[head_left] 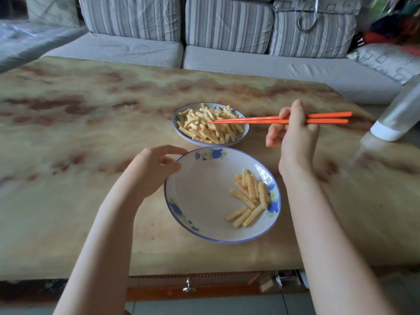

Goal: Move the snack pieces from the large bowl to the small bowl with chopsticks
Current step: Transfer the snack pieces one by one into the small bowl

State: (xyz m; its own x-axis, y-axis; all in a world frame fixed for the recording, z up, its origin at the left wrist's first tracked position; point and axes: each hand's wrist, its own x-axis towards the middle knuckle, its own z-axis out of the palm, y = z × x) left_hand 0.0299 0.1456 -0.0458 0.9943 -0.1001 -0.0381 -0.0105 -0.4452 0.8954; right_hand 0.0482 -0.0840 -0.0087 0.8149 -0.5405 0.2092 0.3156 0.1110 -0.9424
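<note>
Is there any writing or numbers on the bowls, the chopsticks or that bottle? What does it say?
No words or numbers can be read anywhere.
Large bowl: only painted blue flowers, no writing.
Small bowl: blue rim, no writing.
Chopsticks: plain orange, no marks.
Bottle: blurred, no label readable.
Small things under the table: too small and blurred to read.

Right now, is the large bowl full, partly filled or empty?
Partly filled, close to empty: the large bowl holds only a small cluster of snack pieces toward its right side, and the rest of its inside is bare.
</note>
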